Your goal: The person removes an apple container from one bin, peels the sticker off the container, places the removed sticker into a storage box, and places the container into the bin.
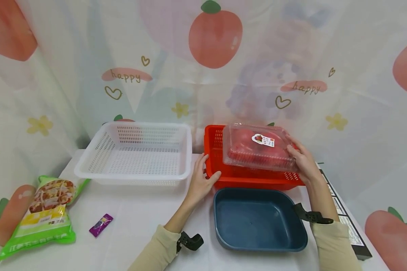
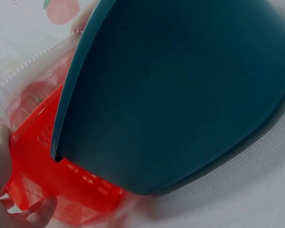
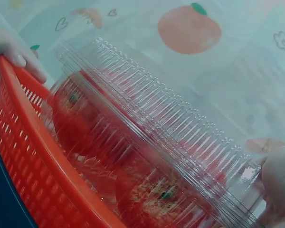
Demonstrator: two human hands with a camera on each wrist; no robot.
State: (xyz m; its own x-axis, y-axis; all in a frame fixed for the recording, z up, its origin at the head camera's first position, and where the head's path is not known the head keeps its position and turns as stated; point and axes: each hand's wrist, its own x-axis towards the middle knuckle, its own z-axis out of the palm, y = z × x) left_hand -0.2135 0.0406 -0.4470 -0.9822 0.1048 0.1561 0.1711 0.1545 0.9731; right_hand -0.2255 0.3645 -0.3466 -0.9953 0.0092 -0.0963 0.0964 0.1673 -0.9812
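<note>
A clear plastic box (image 1: 239, 160) of red tomatoes, with a white label on its lid, sits tilted at the opening of a red slotted basket (image 1: 254, 182). My right hand (image 1: 304, 162) holds the box by its right end. Through the clear wall in the right wrist view, tomatoes (image 3: 76, 118) with green stem ends show. At the basket's left side my left hand (image 1: 199, 183) grips the rim, thumb toward the front. The left wrist view shows fingers (image 2: 42, 211) against the basket's outer wall.
A dark blue basin (image 1: 257, 222) stands just in front of the red basket. To the left is a white slotted basket (image 1: 135, 176). A green food bag (image 1: 51, 214) and a small purple packet (image 1: 101, 225) lie at the left. A black-framed panel (image 1: 351, 226) lies along the right edge.
</note>
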